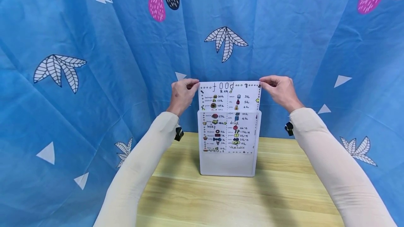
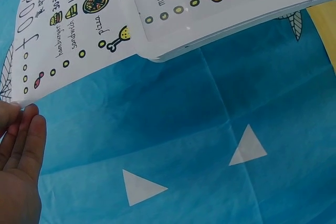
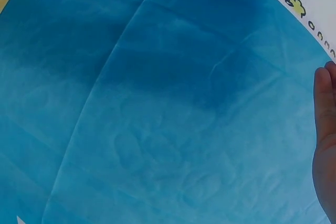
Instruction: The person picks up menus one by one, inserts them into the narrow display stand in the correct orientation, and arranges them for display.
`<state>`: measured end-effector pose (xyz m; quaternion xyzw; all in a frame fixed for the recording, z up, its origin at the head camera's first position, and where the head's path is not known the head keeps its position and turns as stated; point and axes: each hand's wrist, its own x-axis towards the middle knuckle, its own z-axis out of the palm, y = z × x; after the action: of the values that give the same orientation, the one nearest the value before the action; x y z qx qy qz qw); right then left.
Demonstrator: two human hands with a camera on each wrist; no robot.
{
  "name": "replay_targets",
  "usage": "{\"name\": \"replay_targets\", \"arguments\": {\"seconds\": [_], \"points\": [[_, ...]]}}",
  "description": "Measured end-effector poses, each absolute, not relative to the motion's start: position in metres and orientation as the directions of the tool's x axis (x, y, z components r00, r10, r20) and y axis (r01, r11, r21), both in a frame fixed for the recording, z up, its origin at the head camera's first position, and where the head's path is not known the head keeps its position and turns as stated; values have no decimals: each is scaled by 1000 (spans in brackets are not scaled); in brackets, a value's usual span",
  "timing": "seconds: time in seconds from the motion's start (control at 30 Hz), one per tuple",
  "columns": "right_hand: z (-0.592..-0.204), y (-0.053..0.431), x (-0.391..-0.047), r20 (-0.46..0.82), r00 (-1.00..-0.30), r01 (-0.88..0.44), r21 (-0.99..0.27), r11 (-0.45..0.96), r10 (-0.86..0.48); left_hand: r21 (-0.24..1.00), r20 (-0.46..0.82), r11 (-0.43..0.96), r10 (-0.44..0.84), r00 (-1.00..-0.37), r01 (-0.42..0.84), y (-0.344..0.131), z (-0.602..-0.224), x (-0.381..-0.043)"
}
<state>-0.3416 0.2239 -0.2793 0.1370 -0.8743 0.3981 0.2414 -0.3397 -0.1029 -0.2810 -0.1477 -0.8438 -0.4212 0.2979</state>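
Observation:
A paper menu [image 1: 228, 97] headed "food", with small drawings and prices, stands upright in the head view. Its lower part sits inside a clear, white-edged stand [image 1: 226, 165], while its top sticks out above the stand's upper rim. My left hand [image 1: 183, 95] pinches the menu's top left corner between thumb and fingers. At the top right corner, my right hand [image 1: 282, 90] pinches the sheet the same way. The left wrist view shows the left hand [image 2: 21, 156] at the paper's corner beside the heading. In the right wrist view, the right hand [image 3: 326, 124] is partly cut off.
The stand rests on a light wooden table [image 1: 227, 199]. Behind it hangs a blue patterned cloth [image 1: 268, 20], close to the menu and both hands. Both forearms, in pale sleeves [image 1: 142, 157], reach in from the sides.

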Motion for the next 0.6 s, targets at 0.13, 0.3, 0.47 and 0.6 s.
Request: {"name": "replay_targets", "arguments": {"seconds": [0.13, 0.3, 0.47, 0.6], "points": [[-280, 224, -342, 542, -839, -440, -624, 646, -48, 621, 629, 604, -3, -777, 500, -102, -281, -339], [-279, 224, -341, 536, -843, -434, -628, 646, -45, 622, 623, 606, 0, -782, 495, -103, -281, -337], [-280, 225, -340, 525, -850, -427, -633, 645, -47, 613, 630, 612, 3, -776, 500, -103, -282, -337], [-282, 225, -340, 512, -858, -419, -638, 646, -50, 612, 630, 612, 4, -776, 501, -103, -283, -337]]}}
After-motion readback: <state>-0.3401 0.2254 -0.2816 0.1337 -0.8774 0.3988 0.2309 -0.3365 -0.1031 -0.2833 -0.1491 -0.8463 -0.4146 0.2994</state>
